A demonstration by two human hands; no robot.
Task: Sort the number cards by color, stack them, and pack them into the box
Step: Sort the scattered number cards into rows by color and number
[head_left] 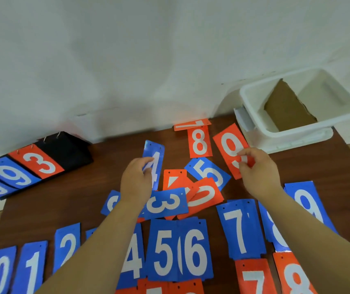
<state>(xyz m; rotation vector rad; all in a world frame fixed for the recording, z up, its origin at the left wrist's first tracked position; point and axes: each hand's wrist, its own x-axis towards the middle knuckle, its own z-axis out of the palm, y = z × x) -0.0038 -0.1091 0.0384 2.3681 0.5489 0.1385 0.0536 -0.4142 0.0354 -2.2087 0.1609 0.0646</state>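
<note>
Blue and red number cards lie scattered over the brown table [42, 211]. My left hand [136, 181] pinches the blue 4 card [156, 158] at its lower left edge, lifting it a little. My right hand [259, 168] grips the lower end of the red 9 card [229, 145]. The white plastic box [252, 98] stands at the back right, with a brown cardboard piece [286, 107] leaning inside it. Between my hands lie a blue 5 card [208, 170], a red 0 card [203, 194] and a blue 3 card [165, 203].
A black flip scoreboard [68, 151] showing blue 0, blue 9 and red 3 stands at the back left. A red 8 card [199, 143] and a red 7 card [191, 124] lie near the wall. A row of blue cards [170, 249] runs along the near edge, red ones [252, 276] at the near right.
</note>
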